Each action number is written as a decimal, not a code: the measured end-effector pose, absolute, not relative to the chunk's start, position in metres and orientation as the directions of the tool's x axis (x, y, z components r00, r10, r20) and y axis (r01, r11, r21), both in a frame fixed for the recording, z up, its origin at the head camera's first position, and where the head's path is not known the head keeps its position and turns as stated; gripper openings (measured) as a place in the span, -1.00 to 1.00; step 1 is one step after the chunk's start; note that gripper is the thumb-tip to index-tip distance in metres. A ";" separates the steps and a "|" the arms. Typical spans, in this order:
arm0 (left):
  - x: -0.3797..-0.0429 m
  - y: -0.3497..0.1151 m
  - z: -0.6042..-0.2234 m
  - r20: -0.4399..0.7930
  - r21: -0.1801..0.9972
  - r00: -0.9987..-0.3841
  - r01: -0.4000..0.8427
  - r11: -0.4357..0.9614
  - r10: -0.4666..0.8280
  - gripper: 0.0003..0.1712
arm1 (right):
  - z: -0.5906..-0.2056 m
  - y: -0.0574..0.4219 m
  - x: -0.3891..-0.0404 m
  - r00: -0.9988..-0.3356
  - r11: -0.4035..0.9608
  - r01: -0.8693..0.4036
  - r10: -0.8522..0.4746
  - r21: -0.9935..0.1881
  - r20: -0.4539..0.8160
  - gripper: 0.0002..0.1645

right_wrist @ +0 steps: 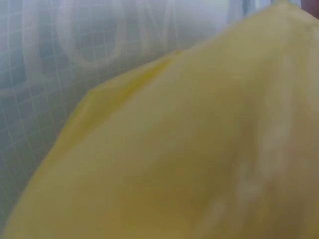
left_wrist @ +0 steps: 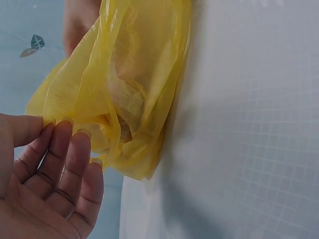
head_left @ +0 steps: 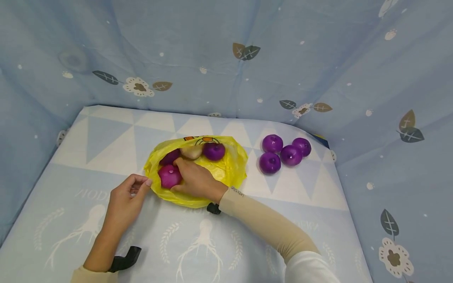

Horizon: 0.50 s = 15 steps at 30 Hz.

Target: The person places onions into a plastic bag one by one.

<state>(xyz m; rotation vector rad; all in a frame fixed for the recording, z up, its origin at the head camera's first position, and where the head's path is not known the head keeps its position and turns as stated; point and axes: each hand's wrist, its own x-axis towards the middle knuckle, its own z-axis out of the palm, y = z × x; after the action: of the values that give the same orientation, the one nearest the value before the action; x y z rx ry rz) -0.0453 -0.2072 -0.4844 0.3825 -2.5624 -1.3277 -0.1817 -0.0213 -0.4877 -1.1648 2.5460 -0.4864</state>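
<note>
A yellow plastic bag lies with its mouth spread wide on the table. My left hand pinches the bag's left rim between thumb and fingertips, seen closely in the left wrist view. My right hand reaches inside the bag and grips a pinkish-purple onion between thumb and fingers. Behind it in the bag are a dark purple onion, partly hidden, a pale roundish vegetable and another purple onion. In the right wrist view the yellow plastic hides the right hand's fingers.
Several purple onions sit grouped on the table to the right of the bag. Patterned blue curtains hang behind the table and at both sides. Black wrist-worn pieces show beneath the forearms.
</note>
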 end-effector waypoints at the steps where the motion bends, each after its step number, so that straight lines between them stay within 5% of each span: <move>1: -0.045 -0.207 -0.485 0.080 0.821 -0.940 -0.127 0.557 -0.332 -0.73 | -0.488 -0.021 -0.182 -0.629 0.614 -0.668 -0.768 -0.420 -0.121 -0.08; 15: -0.046 -0.208 -0.485 0.078 0.822 -0.941 -0.127 0.556 -0.330 -0.72 | -0.494 -0.020 -0.183 -0.625 0.557 -0.676 -0.781 -0.482 -0.026 -0.23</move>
<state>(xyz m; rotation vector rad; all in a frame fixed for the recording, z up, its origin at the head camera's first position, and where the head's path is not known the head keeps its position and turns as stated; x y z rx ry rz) -0.0461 -0.2081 -0.4853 0.3830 -2.5683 -1.3297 -0.1832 -0.0201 -0.4939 -1.2178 2.5563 -0.6392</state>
